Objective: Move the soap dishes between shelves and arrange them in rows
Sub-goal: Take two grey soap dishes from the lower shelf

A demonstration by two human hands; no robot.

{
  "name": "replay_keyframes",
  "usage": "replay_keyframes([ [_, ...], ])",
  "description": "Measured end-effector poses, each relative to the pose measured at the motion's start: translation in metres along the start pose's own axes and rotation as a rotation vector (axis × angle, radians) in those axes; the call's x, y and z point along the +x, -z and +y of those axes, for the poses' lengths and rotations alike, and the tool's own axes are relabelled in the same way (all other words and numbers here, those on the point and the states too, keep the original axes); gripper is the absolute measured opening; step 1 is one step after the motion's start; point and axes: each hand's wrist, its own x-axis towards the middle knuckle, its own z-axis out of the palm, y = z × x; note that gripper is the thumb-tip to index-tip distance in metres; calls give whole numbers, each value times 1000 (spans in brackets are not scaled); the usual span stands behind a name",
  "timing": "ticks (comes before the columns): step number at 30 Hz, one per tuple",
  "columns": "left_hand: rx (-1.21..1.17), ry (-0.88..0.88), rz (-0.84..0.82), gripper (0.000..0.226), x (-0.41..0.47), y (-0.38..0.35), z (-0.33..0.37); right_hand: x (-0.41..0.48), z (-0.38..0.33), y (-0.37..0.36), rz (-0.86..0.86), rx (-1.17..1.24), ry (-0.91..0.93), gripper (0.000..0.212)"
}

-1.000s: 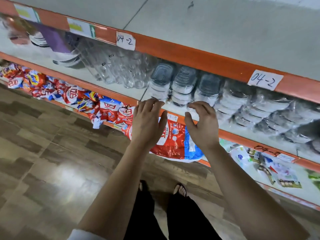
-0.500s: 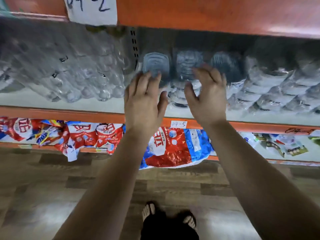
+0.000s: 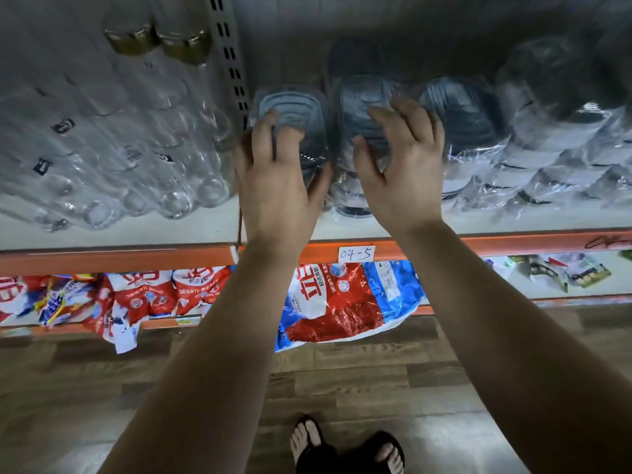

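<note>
Three stacks of grey ribbed soap dishes [image 3: 458, 111] stand side by side on the middle shelf, upper centre of the frame, under clear film. The left hand [image 3: 273, 189] takes the leftmost stack [image 3: 297, 107]: its fingers lie curled over the stack's near face and left side, and the thumb presses against its right side. The right hand [image 3: 407, 172] is in front of the middle stack [image 3: 362, 94], fingers spread and bent, thumb held apart. Whether they touch the film cannot be told. The step in hand appears to be lifting stacks off this shelf. To do it well, each hand should probably clasp its stack low and from both sides, since loose film may slip and the upper dishes may slide off. Glass cups [image 3: 119, 159] crowd the left of the frame just beside the leftmost stack, and wrapped bowls [image 3: 554, 155] fill the right, so a straight pull towards the orange shelf edge [image 3: 496, 241] seems safest.
</note>
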Motion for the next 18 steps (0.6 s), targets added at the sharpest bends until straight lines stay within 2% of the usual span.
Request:
replay_keyframes([
  [7, -92, -28, 147, 40, -9, 18, -4, 6, -5, -15, -103, -77, -100, 58],
  [13, -97, -28, 140, 41, -20, 34, -1, -2, -17, -14, 69, 23, -77, 34],
  [18, -101, -50, 145, 41, -46, 63, 7, -33, -30, 20, 25, 111, -78, 35],
])
